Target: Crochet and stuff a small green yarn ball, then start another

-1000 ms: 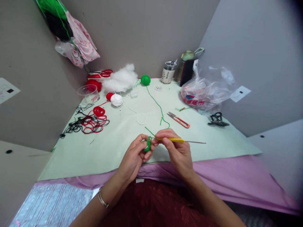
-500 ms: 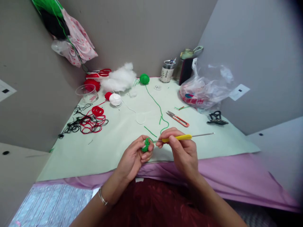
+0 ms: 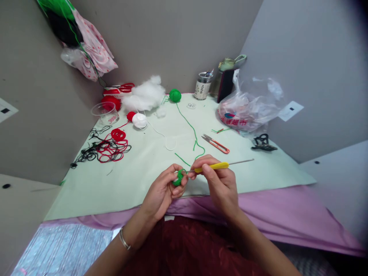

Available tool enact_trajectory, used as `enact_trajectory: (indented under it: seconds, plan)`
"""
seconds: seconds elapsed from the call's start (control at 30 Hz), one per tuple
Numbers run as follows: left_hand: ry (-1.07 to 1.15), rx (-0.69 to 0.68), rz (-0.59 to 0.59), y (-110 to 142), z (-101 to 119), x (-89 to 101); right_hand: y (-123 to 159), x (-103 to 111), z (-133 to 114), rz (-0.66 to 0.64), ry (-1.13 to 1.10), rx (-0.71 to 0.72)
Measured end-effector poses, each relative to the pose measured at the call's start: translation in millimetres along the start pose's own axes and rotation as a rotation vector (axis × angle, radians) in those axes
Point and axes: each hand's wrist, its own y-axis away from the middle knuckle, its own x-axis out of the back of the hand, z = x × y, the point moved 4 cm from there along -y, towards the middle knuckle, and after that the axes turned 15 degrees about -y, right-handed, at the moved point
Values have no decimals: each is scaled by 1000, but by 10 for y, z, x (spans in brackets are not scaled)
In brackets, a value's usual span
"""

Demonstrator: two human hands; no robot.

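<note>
The right hand [image 3: 221, 180] sits a little closer to the left hand [image 3: 164, 188] than it did half a second ago. With it, the double-ended crochet hook with a yellow handle and thin metal shafts [image 3: 212, 166] has slid back leftward, shortening the gap to the small, rounded green crocheted piece [image 3: 178, 178]. In the previous view a stretch of shaft and yarn showed between the fingers and the piece; now less of it shows. That suggests the hook has returned to the edge of the work after a pull, though its working tip is too small and too covered to say whether it is inside a loop.

The left grip pinches the green piece between thumb and fingers, just above the near part of the pale green tabletop [image 3: 138, 184]; the piece's upper right edge faces the hook. The right grip is pressed around the yellow handle, thumb against the near side, with the far metal shaft pointing out to the right. The piece thus lies within the left grip and just left of the right fingertips.

A thin green yarn strand [image 3: 196, 136] runs from the round green yarn ball [image 3: 175, 95] to behind the right hand. The orange-handled metal snips [image 3: 220, 147] lie beyond that hand.
</note>
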Motion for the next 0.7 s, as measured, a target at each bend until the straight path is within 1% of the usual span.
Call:
enact_trajectory:
  seconds: [0.1, 0.23, 0.4, 0.53, 0.6, 0.7]
  plan:
    - [2, 7, -11, -1, 6, -4, -4, -9, 29, -3, -69, -47]
    - [3, -2, -21, -4, 21, -14, -14, -2, 62, 30, -144, -88]
    - [-21, -18, -28, -9, 23, -29, -29, 16, 61, 55, -102, -40]
    - [-31, -9, -33, -8, 12, -34, -32, 29, 53, 65, -44, -49]
    - [-29, -17, -45, -7, 10, -35, -29, 45, 36, 100, -7, -47]
    - [-11, -34, -72, -7, 8, -34, -21, 71, -16, 158, 3, -2]
